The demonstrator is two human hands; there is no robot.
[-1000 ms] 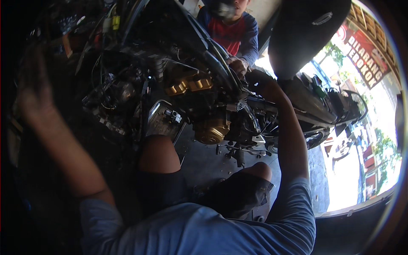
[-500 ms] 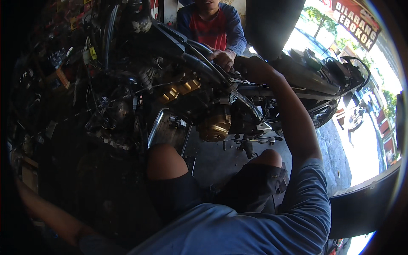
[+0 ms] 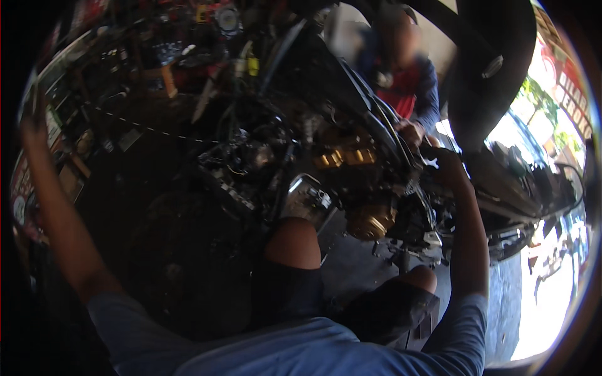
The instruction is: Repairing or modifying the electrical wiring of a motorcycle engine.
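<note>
A partly stripped motorcycle stands in front of me, with gold engine covers (image 3: 371, 222) and a dark frame (image 3: 360, 103). My right hand (image 3: 446, 164) reaches to the upper frame, its fingers curled in shadow. Beside them is a small pale shape (image 3: 431, 163), like a spanner's jaw; what the hand grips is not clear. Close by, a co-worker's hand (image 3: 411, 134) rests at the same part of the frame. My left hand (image 3: 34, 128) is raised at the far left, near cluttered shelving, its fingers dark and smeared.
Facing me across the motorcycle is a person in a red and blue shirt (image 3: 396, 97). Cables and mechanical parts (image 3: 241, 156) fill the dark area left of the engine. A large dark panel (image 3: 495, 75) hangs above right. The motorcycle's tail (image 3: 514, 182) extends right, towards daylight.
My view has turned left, so the motorcycle sits farther right. My left arm has swung up and forward towards the shelving. My right hand stays at the frame beside the co-worker's hand.
</note>
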